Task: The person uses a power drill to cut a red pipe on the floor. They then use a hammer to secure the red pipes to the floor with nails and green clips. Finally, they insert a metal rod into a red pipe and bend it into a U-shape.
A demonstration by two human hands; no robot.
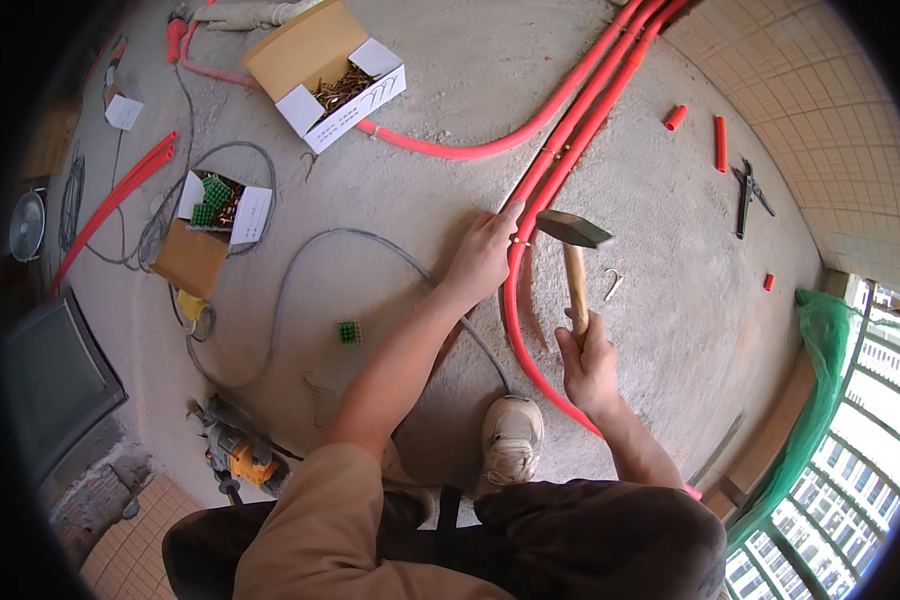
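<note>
My right hand (590, 365) grips the wooden handle of a hammer (576, 275). The hammer's dark steel head (573, 229) is raised just right of the red conduit pipes (547, 190). Curled against the left side of those pipes is my left hand (482, 255), with its fingertips partly hidden; what they pinch, if anything, does not show. A small brass-coloured fastener (519, 241) sits across the pipe beside the left fingers. On the concrete right of the hammer handle lies a loose metal hook (613, 284).
Open boxes of metal hooks (340, 88) and green fasteners (212, 200) stand on the left. A grey cable (300, 250) loops over the concrete toward my shoe (512, 440). An orange power tool (245, 462) lies lower left; pliers (748, 198) and red pipe offcuts (721, 145) lie right.
</note>
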